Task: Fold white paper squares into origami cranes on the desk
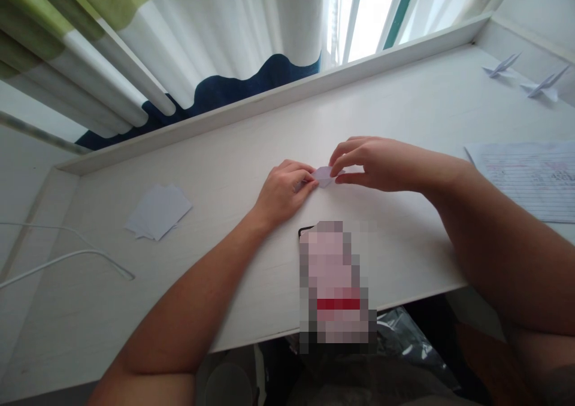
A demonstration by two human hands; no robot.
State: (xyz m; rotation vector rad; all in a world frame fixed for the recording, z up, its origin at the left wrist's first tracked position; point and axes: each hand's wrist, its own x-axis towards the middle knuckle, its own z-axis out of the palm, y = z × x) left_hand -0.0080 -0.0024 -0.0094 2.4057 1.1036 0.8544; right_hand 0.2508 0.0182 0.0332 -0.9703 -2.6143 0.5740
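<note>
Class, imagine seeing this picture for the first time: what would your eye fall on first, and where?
First, probably, the left hand and right hand at the centre, meeting at a small folded white paper. Next, the pixelated block below them at the near edge of the desk, and the green, white and blue curtain at upper left. Two folded paper shapes near the far right corner may draw a third look.

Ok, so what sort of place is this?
Probably a desk by a window, perhaps at home: a rimmed white desk below a green, white and navy cloth curtain, with white, lined, written-on paper at the right.
</note>
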